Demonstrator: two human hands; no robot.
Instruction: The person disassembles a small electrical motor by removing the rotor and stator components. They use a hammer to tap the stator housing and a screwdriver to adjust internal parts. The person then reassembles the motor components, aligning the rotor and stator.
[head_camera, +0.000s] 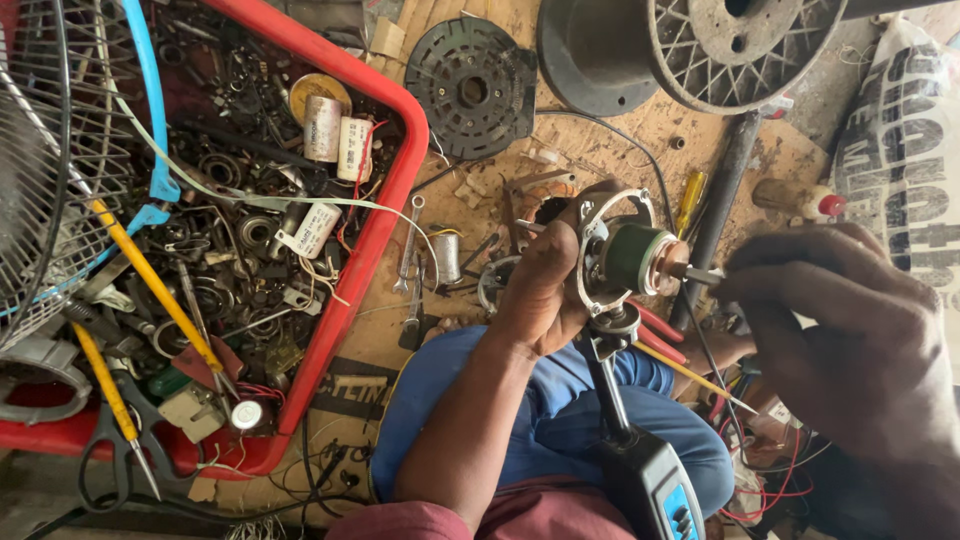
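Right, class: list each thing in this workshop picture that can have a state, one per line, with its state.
Left hand: closed around the motor frame.
Right hand: fingers pinching the shaft tip.
Motor rotor: held off the floor, shaft sideways.
Red tray: full of small metal parts.
Scissors: blades shut, lying at the tray's edge.
Fan guard: detached, lying flat.

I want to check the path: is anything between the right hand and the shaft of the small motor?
Nothing visible. The right hand already has its fingertips at the shaft of the motor, which the left hand holds above the lap.
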